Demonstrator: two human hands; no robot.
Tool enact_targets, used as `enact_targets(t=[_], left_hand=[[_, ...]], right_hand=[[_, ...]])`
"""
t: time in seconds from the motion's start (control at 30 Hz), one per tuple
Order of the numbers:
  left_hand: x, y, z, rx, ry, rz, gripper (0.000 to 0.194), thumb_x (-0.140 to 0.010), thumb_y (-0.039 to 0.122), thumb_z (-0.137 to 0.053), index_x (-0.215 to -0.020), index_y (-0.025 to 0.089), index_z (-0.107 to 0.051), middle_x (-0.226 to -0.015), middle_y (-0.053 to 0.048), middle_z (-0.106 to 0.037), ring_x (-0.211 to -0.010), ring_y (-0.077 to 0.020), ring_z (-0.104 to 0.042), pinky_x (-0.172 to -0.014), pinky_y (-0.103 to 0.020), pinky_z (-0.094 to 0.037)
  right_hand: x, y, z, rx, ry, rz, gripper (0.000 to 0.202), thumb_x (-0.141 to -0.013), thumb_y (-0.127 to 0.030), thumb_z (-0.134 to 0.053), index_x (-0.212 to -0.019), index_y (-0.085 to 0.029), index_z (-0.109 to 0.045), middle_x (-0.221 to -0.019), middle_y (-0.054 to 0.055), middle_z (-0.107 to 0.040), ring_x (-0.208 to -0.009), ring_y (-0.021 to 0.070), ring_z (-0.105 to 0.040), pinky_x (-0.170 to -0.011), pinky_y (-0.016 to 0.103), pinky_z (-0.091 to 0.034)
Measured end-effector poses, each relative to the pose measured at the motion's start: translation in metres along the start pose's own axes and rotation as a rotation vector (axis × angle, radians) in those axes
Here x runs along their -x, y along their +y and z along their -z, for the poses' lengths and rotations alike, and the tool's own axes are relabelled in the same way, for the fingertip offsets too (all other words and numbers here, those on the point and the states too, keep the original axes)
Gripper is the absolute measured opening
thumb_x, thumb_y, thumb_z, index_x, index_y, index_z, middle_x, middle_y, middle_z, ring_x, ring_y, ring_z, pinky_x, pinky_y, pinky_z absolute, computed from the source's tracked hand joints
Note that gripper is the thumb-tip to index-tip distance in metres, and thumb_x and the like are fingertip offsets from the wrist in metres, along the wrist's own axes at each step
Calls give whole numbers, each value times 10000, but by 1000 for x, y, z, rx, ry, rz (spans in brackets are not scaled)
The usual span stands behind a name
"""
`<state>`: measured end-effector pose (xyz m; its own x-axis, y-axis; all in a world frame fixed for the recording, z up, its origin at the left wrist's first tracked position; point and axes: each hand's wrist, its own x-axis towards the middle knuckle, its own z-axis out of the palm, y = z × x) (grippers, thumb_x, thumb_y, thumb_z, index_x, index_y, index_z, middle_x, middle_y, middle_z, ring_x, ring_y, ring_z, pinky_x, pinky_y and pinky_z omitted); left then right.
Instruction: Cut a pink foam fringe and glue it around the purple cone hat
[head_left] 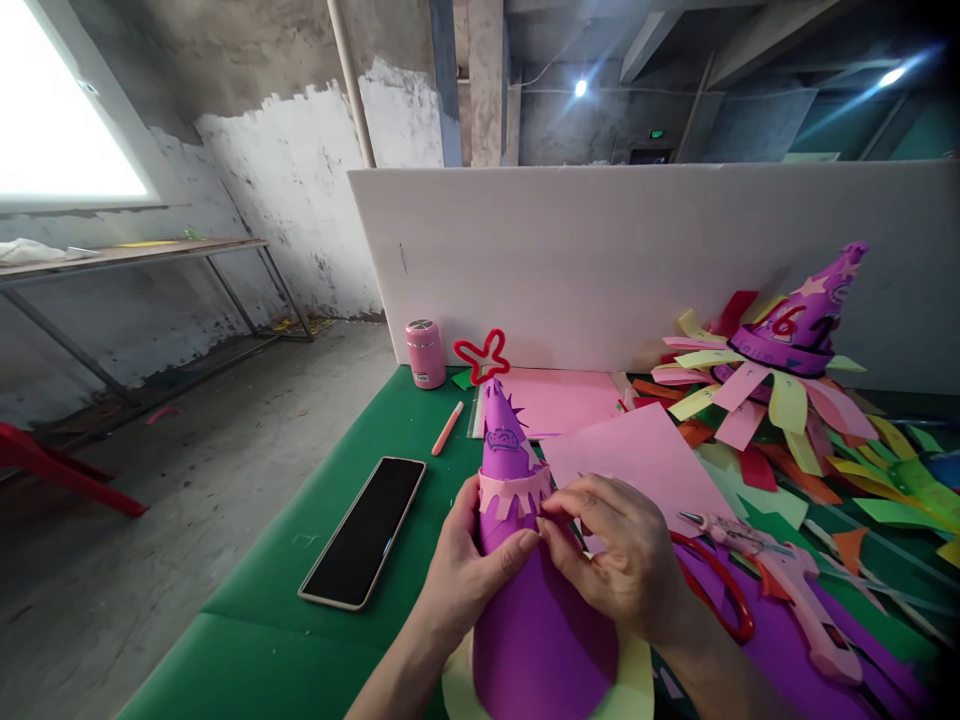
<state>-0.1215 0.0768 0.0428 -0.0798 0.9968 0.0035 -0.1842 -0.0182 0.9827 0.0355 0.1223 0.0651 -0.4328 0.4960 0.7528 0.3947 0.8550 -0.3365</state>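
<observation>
A purple paper cone hat (551,640) stands in front of me, with a pale yellow brim (637,680) at its base. A red fuzzy pipe-cleaner shape (482,357) tops its tip. Round its upper part runs a pink fringed paper strip (514,493). My left hand (480,570) is wrapped round the cone's left side just under the strip, thumb across the front. On the right side, my right hand (615,545) pinches the strip's fringe between thumb and fingertips.
A phone (364,532), an orange marker (448,428) and a pink flask (425,354) are left on the green table. To the right lie a pink glue gun (795,590), red-handled scissors (724,590), pink sheets (637,460) and paper scraps. A decorated purple hat (795,320) stands behind.
</observation>
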Motion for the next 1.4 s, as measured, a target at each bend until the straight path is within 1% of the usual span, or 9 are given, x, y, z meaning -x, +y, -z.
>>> enact_targets(t=[0.2,0.43,0.5,0.77,0.93,1.03,1.2,1.33,1.4], left_hand=[[-1,2,-1,-5,-26,-12,539,-695,358,-716,-1143,185,-473,-1137,-108,-629,-1036,-291,-586,-788,-328,-486],[0,0,-2,-73,15,-16,528,-695,386,-711,-1114,179,-464,-1105,-103,-626,-1012,-284,-582,-781,-333,-483],[1,0,-3,-88,21,-22,532,-690,390,-714,-1109,181,-462,-1101,-100,-624,-1004,-279,-581,-779,-331,-481],[1,2,-3,-52,-3,-34,533,-696,369,-712,-1124,182,-458,-1115,-100,-626,-991,-265,-586,-761,-309,-479],[0,1,-2,-51,-6,-32,524,-693,366,-714,-1118,182,-468,-1097,-97,-631,-978,-265,-591,-748,-306,-482],[-1,1,0,-59,3,-26,521,-688,370,-718,-1110,185,-475,-1082,-91,-631,-973,-262,-590,-752,-308,-482],[-1,1,-1,-43,20,-11,512,-673,375,-727,-1093,188,-503,-1059,-82,-637,-949,-257,-597,-768,-320,-481],[-1,2,-2,10,35,0,518,-661,380,-732,-1094,188,-523,-1070,-86,-640,-932,-253,-602,-779,-331,-479],[-1,2,-3,22,24,5,524,-653,378,-738,-1094,186,-529,-1076,-90,-639,-928,-253,-603,-780,-334,-480]], right_hand=[[0,0,0,-13,19,6,92,-781,-84,-554,-788,-168,-593,-676,33,-593,-632,154,-544,-584,286,-443],[1,1,0,-16,-1,-7,36,-783,-135,-594,-804,-163,-603,-683,33,-601,-628,152,-542,-574,282,-429],[1,2,0,-14,0,-5,46,-784,-119,-587,-789,-162,-602,-677,32,-597,-628,148,-540,-579,279,-430],[1,3,1,-35,-7,14,74,-786,-79,-561,-790,-145,-595,-686,43,-596,-644,144,-538,-597,279,-435],[2,5,-1,-60,-38,15,76,-815,-90,-539,-844,-152,-572,-732,46,-590,-672,147,-535,-613,278,-435],[3,6,-3,-71,-80,-5,83,-850,-104,-500,-884,-164,-546,-764,45,-577,-692,155,-538,-617,283,-432],[5,6,-6,-77,-116,-56,94,-897,-135,-428,-919,-184,-506,-806,47,-565,-720,172,-547,-623,300,-429],[7,5,-7,-82,-134,-103,110,-913,-140,-385,-906,-191,-482,-804,39,-542,-698,168,-533,-599,295,-415],[8,5,-8,-95,-134,-118,113,-914,-139,-374,-896,-193,-473,-798,34,-530,-695,165,-528,-594,291,-409]])
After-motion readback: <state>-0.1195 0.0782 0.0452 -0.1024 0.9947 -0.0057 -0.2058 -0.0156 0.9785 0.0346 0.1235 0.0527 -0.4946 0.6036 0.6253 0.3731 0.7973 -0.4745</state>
